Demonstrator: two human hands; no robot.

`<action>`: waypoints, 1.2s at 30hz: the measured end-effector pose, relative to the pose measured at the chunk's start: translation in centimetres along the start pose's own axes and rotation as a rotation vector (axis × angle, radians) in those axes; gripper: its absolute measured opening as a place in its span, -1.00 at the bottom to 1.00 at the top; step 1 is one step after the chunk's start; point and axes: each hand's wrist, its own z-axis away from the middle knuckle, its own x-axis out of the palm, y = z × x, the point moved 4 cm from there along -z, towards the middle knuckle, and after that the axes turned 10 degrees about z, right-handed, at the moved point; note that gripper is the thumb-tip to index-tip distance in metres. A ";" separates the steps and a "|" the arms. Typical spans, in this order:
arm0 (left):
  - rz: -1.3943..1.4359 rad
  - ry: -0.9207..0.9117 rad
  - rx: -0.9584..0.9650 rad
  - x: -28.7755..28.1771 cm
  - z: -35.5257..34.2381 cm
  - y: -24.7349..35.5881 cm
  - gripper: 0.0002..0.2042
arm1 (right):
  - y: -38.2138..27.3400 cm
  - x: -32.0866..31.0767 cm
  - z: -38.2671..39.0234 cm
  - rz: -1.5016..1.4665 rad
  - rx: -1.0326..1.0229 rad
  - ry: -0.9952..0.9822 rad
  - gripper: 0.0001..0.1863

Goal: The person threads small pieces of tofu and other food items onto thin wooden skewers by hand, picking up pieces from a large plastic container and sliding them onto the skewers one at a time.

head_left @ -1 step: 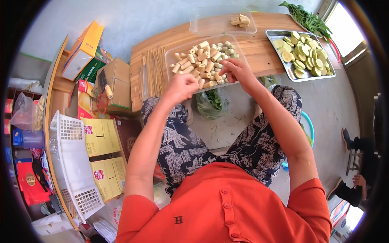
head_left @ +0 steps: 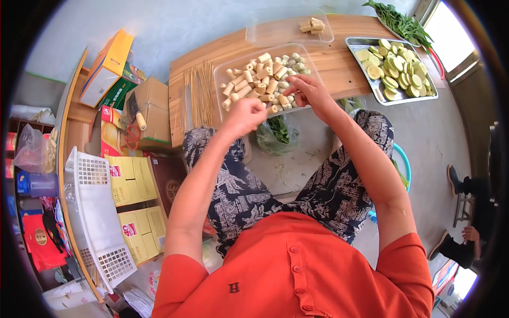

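My left hand (head_left: pixel 245 117) is closed in a pinch just over the near edge of a clear plastic tub (head_left: pixel 219 79). Whatever it grips is too small to make out. Over the tub's near right part, my right hand (head_left: pixel 312 96) has its fingers bent toward the left hand; anything between the fingertips cannot be made out. Short tan cylindrical food pieces (head_left: pixel 261 74) fill the tub's left and middle. Pale green-grey round pieces (head_left: pixel 300 67) lie along its right side. Thin wooden skewers (head_left: pixel 200 93) are spread left of the tub.
Behind stands another clear tub (head_left: pixel 260 32) with several tan pieces. A metal tray (head_left: pixel 379 94) of green slices (head_left: pixel 395 69) and leafy greens (head_left: pixel 400 24) are at right. Bagged greens (head_left: pixel 278 132) sit below the table edge. Left are boxes (head_left: pixel 151 108), a knife (head_left: pixel 139 117) and scissors (head_left: pixel 132 137).
My left hand has shifted slightly to the right, nearer my right hand. The right hand stays almost in place, and the whole view has slid a little.
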 end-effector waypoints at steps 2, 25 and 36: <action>-0.119 -0.052 0.152 2.8 -1.7 -1.5 -0.90 | 0.1 -0.4 0.2 -0.051 0.037 -0.007 -0.69; -0.902 0.390 -0.077 -5.9 -11.7 -7.4 -0.62 | -0.6 -1.3 0.5 0.091 0.014 0.010 -0.69; 1.073 0.193 -0.106 -8.6 -10.4 -6.0 -0.77 | -0.6 2.7 2.4 0.388 -0.034 -0.239 -0.73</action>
